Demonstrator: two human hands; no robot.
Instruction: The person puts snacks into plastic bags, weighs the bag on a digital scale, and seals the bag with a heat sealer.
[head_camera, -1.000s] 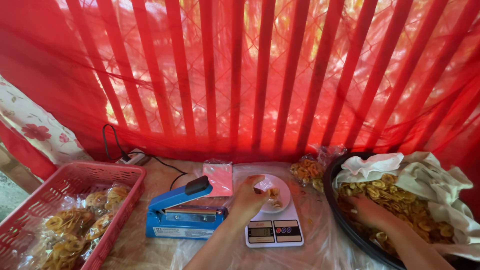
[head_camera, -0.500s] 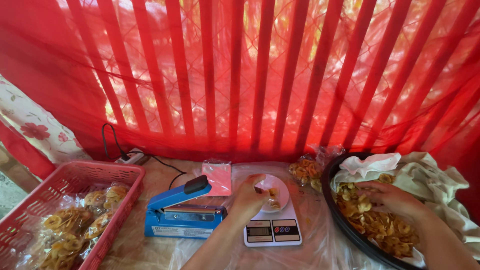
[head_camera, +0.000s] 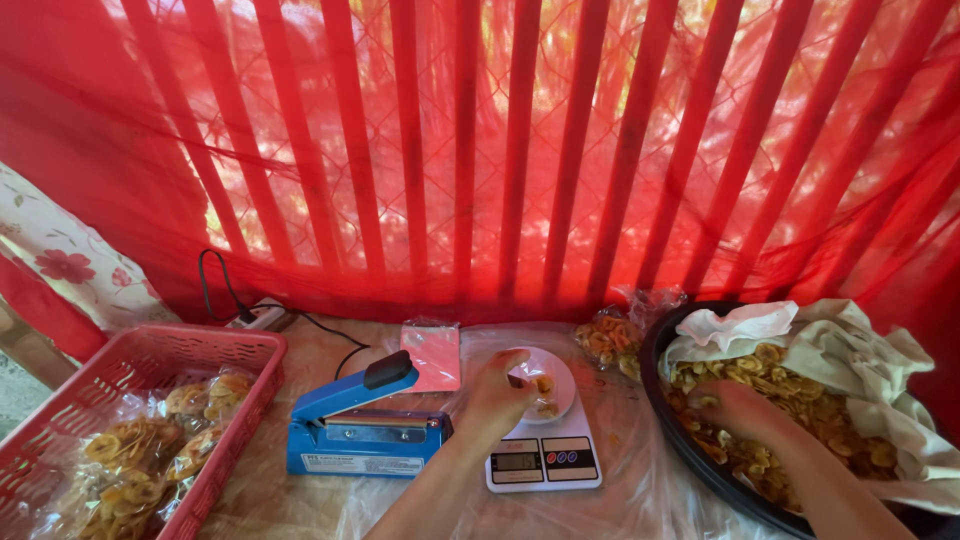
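The left hand (head_camera: 497, 392) is pinching a clear bag (head_camera: 540, 385) sitting on the white scale (head_camera: 545, 455), fingers closed on its edge. The right hand (head_camera: 735, 412) is lying in the chips (head_camera: 800, 400) filling the dark basin (head_camera: 665, 420); its grip cannot be told. A blue sealer (head_camera: 360, 430) is sitting just left of the left hand

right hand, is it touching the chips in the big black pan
Touching. The head view shows the right hand lying palm down in the chips inside the black pan, fingers sunk among them, no gap.
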